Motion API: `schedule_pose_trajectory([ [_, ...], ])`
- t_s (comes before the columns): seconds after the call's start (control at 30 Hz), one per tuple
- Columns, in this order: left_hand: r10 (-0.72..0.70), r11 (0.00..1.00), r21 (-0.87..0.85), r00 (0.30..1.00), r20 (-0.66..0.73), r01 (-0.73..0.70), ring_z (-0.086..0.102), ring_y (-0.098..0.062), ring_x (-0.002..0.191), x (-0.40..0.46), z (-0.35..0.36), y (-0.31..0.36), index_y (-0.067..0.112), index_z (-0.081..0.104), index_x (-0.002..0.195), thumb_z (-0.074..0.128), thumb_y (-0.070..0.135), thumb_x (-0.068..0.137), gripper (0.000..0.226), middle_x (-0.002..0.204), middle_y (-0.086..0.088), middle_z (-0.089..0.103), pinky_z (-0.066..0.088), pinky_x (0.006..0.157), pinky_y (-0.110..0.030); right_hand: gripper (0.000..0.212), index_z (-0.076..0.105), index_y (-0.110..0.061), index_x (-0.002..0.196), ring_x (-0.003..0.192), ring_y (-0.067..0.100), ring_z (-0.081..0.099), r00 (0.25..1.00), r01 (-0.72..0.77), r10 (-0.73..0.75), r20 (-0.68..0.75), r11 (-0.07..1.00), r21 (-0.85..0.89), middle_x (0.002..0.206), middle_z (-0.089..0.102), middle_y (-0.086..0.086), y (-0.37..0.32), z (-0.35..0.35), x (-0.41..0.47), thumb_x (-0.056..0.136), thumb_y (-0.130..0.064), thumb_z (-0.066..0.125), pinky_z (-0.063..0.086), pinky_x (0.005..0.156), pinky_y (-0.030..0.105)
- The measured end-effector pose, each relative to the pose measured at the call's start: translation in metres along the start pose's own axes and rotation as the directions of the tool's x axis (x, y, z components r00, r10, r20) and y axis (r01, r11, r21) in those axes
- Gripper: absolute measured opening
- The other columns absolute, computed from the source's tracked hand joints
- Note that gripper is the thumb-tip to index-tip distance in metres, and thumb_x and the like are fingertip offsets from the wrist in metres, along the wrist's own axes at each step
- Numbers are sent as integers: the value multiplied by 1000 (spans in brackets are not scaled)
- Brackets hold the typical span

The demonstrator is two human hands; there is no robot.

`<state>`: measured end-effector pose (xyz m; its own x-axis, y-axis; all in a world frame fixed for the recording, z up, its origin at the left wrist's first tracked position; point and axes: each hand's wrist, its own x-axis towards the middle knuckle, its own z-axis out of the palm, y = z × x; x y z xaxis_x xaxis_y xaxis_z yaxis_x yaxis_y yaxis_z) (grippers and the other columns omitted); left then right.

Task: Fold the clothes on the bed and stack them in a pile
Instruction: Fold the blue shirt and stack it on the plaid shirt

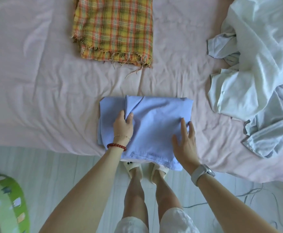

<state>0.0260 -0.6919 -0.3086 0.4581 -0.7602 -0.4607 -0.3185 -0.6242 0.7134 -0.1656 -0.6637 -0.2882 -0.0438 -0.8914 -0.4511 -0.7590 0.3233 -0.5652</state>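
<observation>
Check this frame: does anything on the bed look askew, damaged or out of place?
The blue garment overhangs the bed's near edge, its layers misaligned on the left. The plaid cloth has a frayed near edge with loose threads. White clothes lie unfolded, heaped at right.

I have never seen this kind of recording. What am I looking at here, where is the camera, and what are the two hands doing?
There is no machine here. A person wears one camera on the head, so you look down at their own arms, legs and slippers. They stand at a bed with a pink sheet. In front of them lies a partly folded blue cloth. The left hand pinches a fold of it; the right hand rests flat on it with straight fingers. Farther back lies a folded checked cloth. At the right is a heap of white clothes, not yet folded. A green basket stands on the floor at the left.
</observation>
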Motion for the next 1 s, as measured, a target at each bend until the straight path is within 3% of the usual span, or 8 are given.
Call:
schedule_pose_trajectory([
  [0.17,349,937,83,924,-153,-340,40,-21,65,-14,-36,-12,-4,52,86,44,7,94,16,73,-15,56,32,62,-29,75,-3,-39,144,144,25,-2,987,116,-95,128,979,-169,155,-15,5,-2,16,-8,93,-26,50,30,105,38],
  [0.27,214,977,43,960,-180,-210,51,-28,84,3,-60,-28,-10,54,97,43,8,96,21,91,-21,61,37,75,-31,75,-8,-35,143,143,30,-8,965,191,-117,233,925,-327,154,-21,5,2,25,-9,94,-25,48,28,110,42],
  [0.47,-106,992,-73,993,-47,103,54,-9,75,15,-77,-54,12,56,101,63,25,87,19,82,6,59,38,62,-17,72,3,-28,148,142,37,-8,952,242,-130,278,874,-420,154,-19,11,6,26,-4,92,-18,47,13,115,42],
  [0.57,-179,983,39,984,-19,179,52,-6,65,8,-70,-61,12,53,86,68,28,82,23,69,9,55,34,53,-18,68,9,-28,148,142,36,-6,958,252,-164,234,873,-418,155,-15,12,6,26,-7,92,-22,48,11,115,42],
  [0.67,-227,953,218,973,41,213,51,-22,68,3,-65,-69,5,53,79,66,17,81,18,68,-2,55,33,57,-27,76,-1,-32,147,142,35,-7,956,256,-140,259,829,-497,154,-20,9,13,28,-6,92,-29,51,15,114,41],
  [0.8,-200,951,244,980,23,188,49,-24,72,3,-72,-77,5,52,80,63,5,81,10,75,-8,57,29,60,-24,94,-22,-41,138,143,32,-7,945,282,-100,311,733,-620,152,-27,3,25,24,3,90,-32,57,20,113,38],
  [0.9,-213,957,200,977,-5,210,55,-24,87,4,-79,-73,4,57,104,54,-2,82,23,98,-11,64,36,74,-23,100,-27,-42,134,143,29,-5,943,309,-146,299,718,-623,153,-25,2,30,20,2,89,-19,58,23,112,35],
  [1.0,59,950,310,994,-97,-26,44,-35,118,4,-80,-58,3,47,128,55,-2,78,50,128,-18,49,38,94,-39,97,-19,-43,137,141,21,13,954,254,-150,261,864,-435,155,-17,1,34,15,-12,87,-10,58,42,94,33],
])
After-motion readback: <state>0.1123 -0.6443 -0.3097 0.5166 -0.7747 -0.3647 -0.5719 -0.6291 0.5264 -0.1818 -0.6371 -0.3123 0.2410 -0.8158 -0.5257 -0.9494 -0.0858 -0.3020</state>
